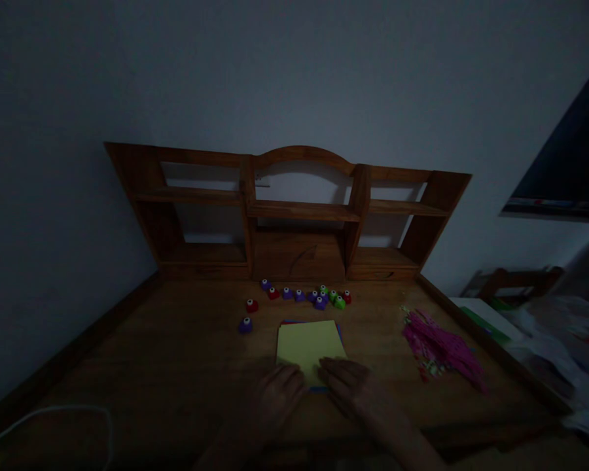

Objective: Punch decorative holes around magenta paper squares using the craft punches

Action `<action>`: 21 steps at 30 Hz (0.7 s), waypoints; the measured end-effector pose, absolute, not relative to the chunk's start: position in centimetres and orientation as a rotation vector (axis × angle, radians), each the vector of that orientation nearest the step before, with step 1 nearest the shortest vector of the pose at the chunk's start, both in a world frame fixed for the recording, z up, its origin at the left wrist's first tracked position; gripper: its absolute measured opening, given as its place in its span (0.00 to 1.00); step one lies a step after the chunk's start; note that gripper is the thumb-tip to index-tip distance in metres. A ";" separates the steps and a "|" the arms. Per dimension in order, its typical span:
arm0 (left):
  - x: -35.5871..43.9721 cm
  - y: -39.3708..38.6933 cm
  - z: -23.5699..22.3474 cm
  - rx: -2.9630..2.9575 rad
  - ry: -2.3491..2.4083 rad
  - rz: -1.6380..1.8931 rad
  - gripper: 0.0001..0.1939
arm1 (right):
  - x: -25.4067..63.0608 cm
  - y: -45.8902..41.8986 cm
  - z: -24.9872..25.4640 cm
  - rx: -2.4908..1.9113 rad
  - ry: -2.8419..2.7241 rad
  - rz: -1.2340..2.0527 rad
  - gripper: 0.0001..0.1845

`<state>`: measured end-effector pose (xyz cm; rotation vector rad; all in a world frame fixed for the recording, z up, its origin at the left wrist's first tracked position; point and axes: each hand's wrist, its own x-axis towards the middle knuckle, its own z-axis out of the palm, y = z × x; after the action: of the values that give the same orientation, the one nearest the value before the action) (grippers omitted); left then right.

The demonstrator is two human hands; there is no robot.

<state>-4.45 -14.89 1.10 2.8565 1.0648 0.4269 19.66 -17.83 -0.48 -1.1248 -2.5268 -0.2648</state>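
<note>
A yellow sheet of paper (pixel 310 341) lies on top of a small stack on the desk, where blue and red edges of other sheets show beneath it. My left hand (pixel 279 391) rests at the stack's near left corner, its fingers bent slightly and touching the yellow sheet. On the near right corner lies my right hand (pixel 351 384), with its fingers stretched over the paper. Neither hand lifts anything off the desk. Dim light and blur hide the thumbs' exact contact with the sheets.
Several purple, red and green eyeball-topped pieces, one a purple piece (pixel 246 325), stand beyond the paper. A pink mesh bag (pixel 442 347) with small bits lies right. A wooden shelf unit (pixel 304 210) backs the desk (pixel 186 353). A white cable (pixel 73 407) curves at lower left.
</note>
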 end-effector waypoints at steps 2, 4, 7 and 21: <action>-4.6 -14.8 1.5 2.899 1.021 0.331 0.18 | 20.2 -18.6 -0.1 -1.198 -2.449 -0.166 0.28; -4.9 -14.5 1.4 2.879 1.036 0.269 0.22 | 21.0 -19.4 0.1 -1.260 -2.336 -0.070 0.33; -5.3 -13.9 0.7 2.762 1.119 0.273 0.23 | 22.4 -20.6 0.4 -1.370 -2.076 0.060 0.32; -5.4 -12.3 0.6 2.096 1.368 0.610 0.19 | 22.7 -20.0 2.2 -1.465 -1.991 0.518 0.27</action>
<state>-5.39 -12.27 0.63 2.0955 1.3684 0.6100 22.74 -19.98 2.19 -1.4655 -1.9913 0.5179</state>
